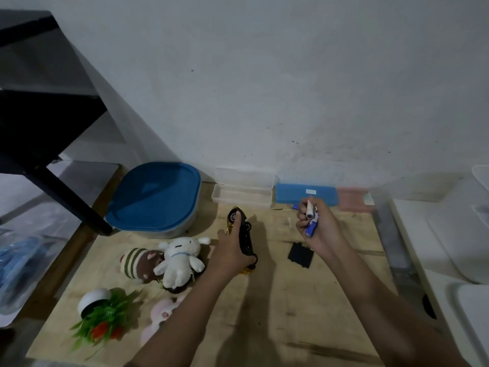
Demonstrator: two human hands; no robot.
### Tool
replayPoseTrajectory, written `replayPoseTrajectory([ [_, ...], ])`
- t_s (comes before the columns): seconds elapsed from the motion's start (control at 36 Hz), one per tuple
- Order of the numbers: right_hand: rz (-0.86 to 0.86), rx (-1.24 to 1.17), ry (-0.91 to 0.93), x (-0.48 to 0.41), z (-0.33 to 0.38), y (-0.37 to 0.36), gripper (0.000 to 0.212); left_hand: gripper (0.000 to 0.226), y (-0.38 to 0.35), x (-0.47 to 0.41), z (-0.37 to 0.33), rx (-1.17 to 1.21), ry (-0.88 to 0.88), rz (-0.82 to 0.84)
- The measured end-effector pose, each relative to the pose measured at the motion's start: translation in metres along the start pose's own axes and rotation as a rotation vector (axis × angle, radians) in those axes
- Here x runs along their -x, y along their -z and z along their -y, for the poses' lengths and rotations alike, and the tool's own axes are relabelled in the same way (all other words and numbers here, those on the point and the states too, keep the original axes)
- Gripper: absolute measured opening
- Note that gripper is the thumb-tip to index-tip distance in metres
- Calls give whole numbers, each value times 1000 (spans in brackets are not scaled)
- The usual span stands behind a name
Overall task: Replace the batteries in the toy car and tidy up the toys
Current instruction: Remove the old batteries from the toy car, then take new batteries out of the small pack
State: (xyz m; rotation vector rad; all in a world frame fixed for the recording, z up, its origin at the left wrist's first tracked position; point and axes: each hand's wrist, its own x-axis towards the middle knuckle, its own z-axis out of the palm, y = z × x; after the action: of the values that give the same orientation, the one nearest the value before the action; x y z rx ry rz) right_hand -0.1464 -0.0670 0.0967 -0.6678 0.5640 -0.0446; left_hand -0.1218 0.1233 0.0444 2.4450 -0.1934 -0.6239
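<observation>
Toy car (244,238), underside up, lies lengthwise in the left hand (232,250)'s closed fingers; right hand (318,229), just beside, grips batteries (311,218).

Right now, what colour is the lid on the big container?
Blue lid, clearest in the head view.

A scuffed white wall (264,88) rises directly behind the pale wooden surface (304,300). Left of that surface, a black frame (39,123) with a slanting leg leans overhead. The light is dim, bluish.
</observation>
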Motion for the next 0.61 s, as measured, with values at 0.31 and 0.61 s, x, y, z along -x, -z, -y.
replayPoseTrajectory([
  [0.31, -162, -75, -86, 3, -15, 32, 19, 98, -36, 0, 2, -413, -61, -106],
  [0.61, -244, 7, -32, -6, -20, 55, 14, 72, -43, -6, 6, -150, -217, -48],
])
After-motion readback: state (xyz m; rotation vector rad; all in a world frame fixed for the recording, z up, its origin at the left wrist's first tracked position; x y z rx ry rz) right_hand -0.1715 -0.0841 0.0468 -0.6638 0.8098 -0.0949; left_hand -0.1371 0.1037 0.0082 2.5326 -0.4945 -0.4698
